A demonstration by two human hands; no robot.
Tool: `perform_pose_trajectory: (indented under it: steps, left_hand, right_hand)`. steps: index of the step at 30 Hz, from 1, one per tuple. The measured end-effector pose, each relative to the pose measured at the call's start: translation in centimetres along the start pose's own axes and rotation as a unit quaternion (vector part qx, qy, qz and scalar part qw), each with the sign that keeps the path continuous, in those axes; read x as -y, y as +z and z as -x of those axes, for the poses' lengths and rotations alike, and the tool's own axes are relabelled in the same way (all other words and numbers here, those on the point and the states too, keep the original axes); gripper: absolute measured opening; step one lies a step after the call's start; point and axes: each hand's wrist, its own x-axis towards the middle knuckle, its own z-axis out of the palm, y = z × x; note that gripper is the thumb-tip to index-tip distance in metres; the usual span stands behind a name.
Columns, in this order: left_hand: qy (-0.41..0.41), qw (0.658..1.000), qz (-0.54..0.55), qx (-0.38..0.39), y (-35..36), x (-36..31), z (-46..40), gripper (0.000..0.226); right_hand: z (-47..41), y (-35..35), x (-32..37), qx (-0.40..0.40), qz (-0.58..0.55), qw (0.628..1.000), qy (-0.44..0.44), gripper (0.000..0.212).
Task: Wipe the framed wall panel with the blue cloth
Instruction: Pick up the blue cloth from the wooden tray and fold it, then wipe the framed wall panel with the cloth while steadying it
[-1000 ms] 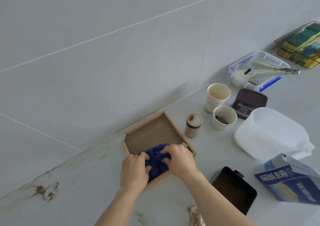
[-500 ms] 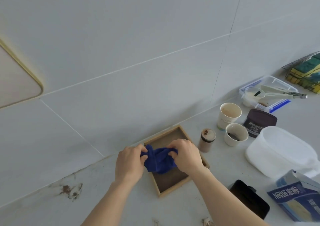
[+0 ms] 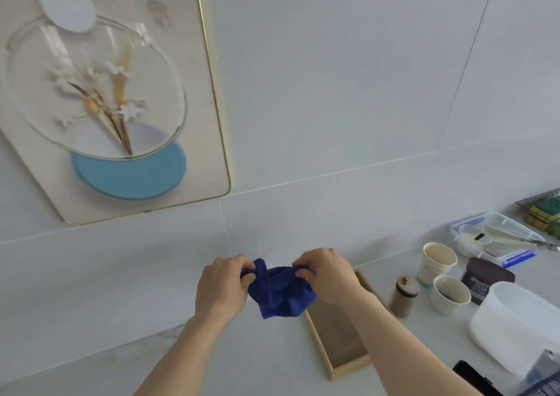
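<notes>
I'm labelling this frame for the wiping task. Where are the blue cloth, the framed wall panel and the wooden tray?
blue cloth (image 3: 280,294): head view, middle of the bunched fabric.
framed wall panel (image 3: 209,141): head view, bare right part.
wooden tray (image 3: 339,335): head view, bare floor.

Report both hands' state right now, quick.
Left hand: closed, fingers pinching one end of the blue cloth.
Right hand: closed, fingers pinching the cloth's other end.
</notes>
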Motion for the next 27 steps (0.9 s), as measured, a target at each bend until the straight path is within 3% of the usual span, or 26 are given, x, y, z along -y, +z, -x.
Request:
perform_pose_trajectory:
  steps: [5,8,13,16,21,24,27]
  left_hand:
    - [-0.014,0.999,0.04,-0.031,-6.6,3.9,2.1,0.015]
    - [-0.013,0.996,0.072,-0.044,-9.9,6.0,3.2,0.013]
    - [0.019,0.988,0.124,-0.089,-14.2,7.6,3.9,0.013]
    - [0.055,0.981,0.142,-0.124,-16.0,7.7,3.6,0.014]
    - [0.122,0.947,0.265,-0.133,-18.7,5.8,2.4,0.014]
    - [0.09,0.92,0.36,-0.126,-20.2,3.9,2.0,0.01]
    - [0.051,0.883,0.425,-0.19,-21.1,2.5,1.8,0.008]
  right_hand:
    - [0.8,-0.3,6.9,0.018,-0.054,0.998,-0.016,0.02]
    - [0.9,-0.1,11.1,-0.023,-0.135,0.991,-0.002,0.016]
    - [1.3,-0.4,17.7,-0.086,-0.314,0.945,0.032,0.005]
    - [1.5,-1.2,21.0,-0.111,-0.386,0.915,0.043,0.011]
    - [2.1,-3.5,25.6,-0.124,-0.483,0.866,0.029,0.017]
    - [2.3,-4.6,26.9,-0.088,-0.536,0.839,-0.021,0.022]
    - [2.7,-5.6,27.0,-0.039,-0.525,0.845,-0.092,0.026]
